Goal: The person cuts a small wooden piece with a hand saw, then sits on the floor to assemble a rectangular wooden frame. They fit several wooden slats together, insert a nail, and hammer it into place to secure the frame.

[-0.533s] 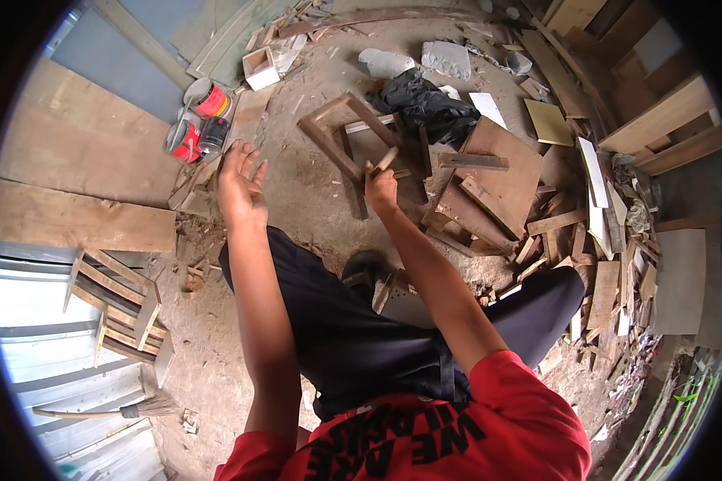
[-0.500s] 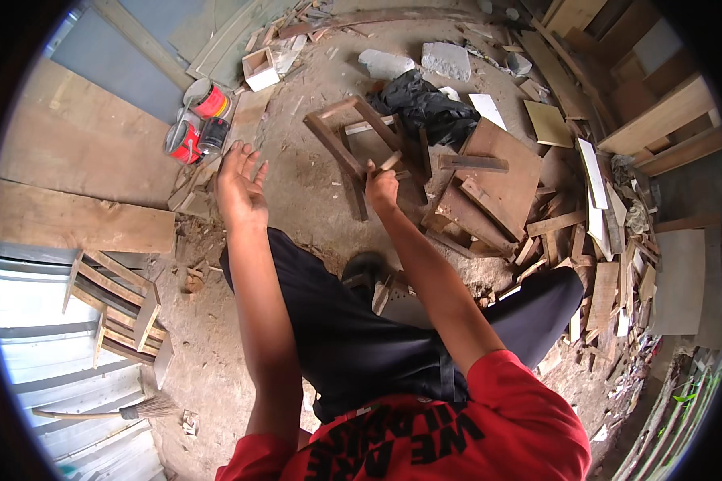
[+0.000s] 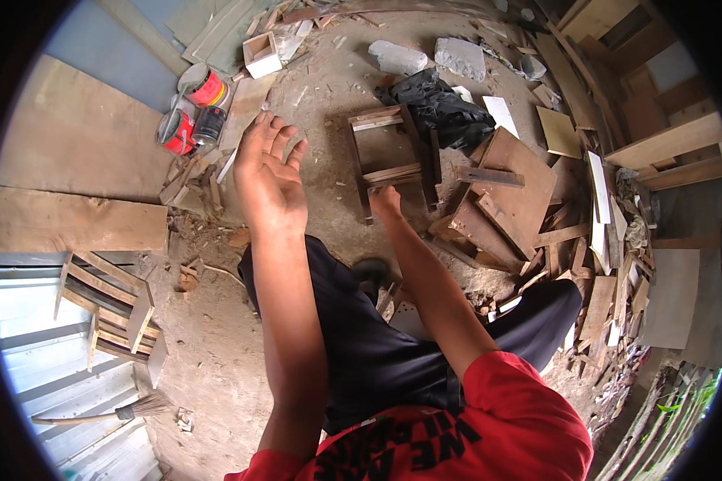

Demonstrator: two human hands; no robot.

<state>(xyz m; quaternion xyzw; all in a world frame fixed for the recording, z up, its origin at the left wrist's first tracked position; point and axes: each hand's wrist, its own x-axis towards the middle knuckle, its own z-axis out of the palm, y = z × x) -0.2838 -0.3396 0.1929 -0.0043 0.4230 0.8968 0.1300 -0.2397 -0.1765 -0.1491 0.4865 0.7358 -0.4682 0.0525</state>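
My right hand (image 3: 385, 202) is closed on the near crossbar of a dark brown wooden frame (image 3: 358, 164), which has long side pieces and paler crossbars. My fingertips are partly hidden against the bar. To the left, my left hand (image 3: 271, 178) is raised with its palm up, fingers spread and slightly curled, holding nothing. Just beyond the frame to the right lies a crumpled black plastic bag (image 3: 449, 108).
Brown boards (image 3: 515, 196) and scrap wood (image 3: 598, 309) pile up on the right. Red paint cans (image 3: 176, 135), a small white wooden box (image 3: 262, 54) and concrete blocks (image 3: 460, 58) lie farther off. A slatted wooden piece (image 3: 112, 297) and a broom (image 3: 140, 407) are at left.
The frame has swung from a slanted position to nearly straight ahead, with my right hand still on it. My left hand has moved right and looks larger, its fingers more spread.
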